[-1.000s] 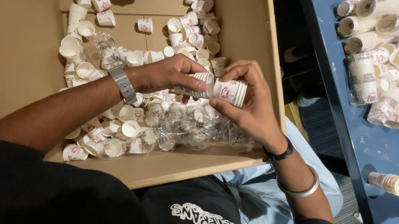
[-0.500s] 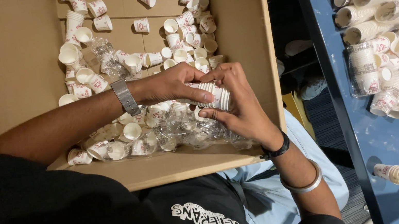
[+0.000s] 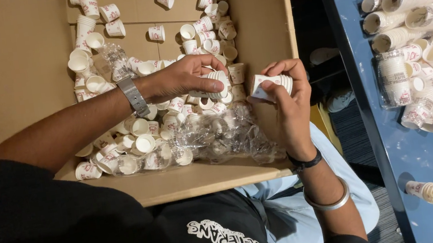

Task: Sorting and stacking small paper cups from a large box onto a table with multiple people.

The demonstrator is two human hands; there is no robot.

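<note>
A big box (image 3: 23, 69) holds many loose cups (image 3: 135, 144) and clear wrap (image 3: 224, 134). Over them, the left hand (image 3: 179, 78) grips one stack (image 3: 217, 79); the right hand (image 3: 289, 97) grips another short stack (image 3: 273, 85) at the box's right wall.

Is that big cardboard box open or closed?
Open: the cardboard box has no flaps across its top, and loose paper cups show inside.

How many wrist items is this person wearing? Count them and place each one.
3. A silver watch on the left wrist, over the box; a black band on the right wrist; a silver bangle farther up that forearm. The black sleeves may hide others.
</note>
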